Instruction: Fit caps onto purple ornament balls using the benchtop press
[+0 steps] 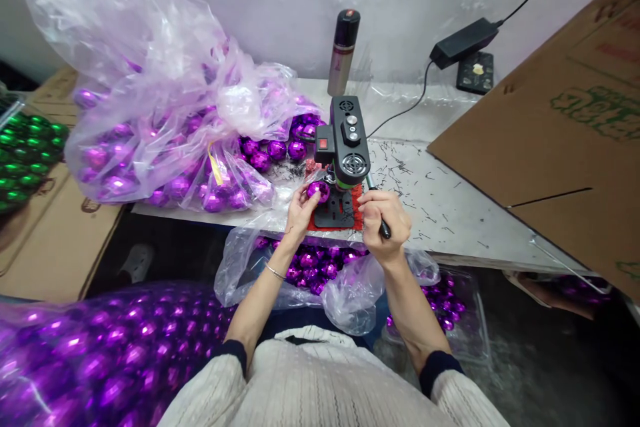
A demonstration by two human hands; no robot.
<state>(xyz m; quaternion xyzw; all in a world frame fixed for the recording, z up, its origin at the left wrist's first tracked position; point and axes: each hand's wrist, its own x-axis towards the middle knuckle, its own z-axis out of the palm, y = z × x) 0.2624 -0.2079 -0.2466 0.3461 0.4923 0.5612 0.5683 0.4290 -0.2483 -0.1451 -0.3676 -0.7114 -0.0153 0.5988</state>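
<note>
Between the fingers of my left hand (299,212) is a shiny purple faceted ball (319,192), held just left of the chuck of a small black bench drill press (345,140). My right hand (385,221) is closed around the black-tipped feed lever (385,229) on the machine's right side. The drill's slotted base (334,213) rests on a red mat (358,203) at the table's front edge. Several more purple balls (277,150) lie behind and left of my left hand, spilling from a clear plastic bag (165,113).
Dark shavings litter the white table (425,207). A spray can (344,52) stands behind the drill. A power adapter (466,42) hangs over a phone (475,72). A cardboard box (565,127) crowds the right. Below the table edge sits an open bag of purple balls (320,267); green balls (30,153) are far left.
</note>
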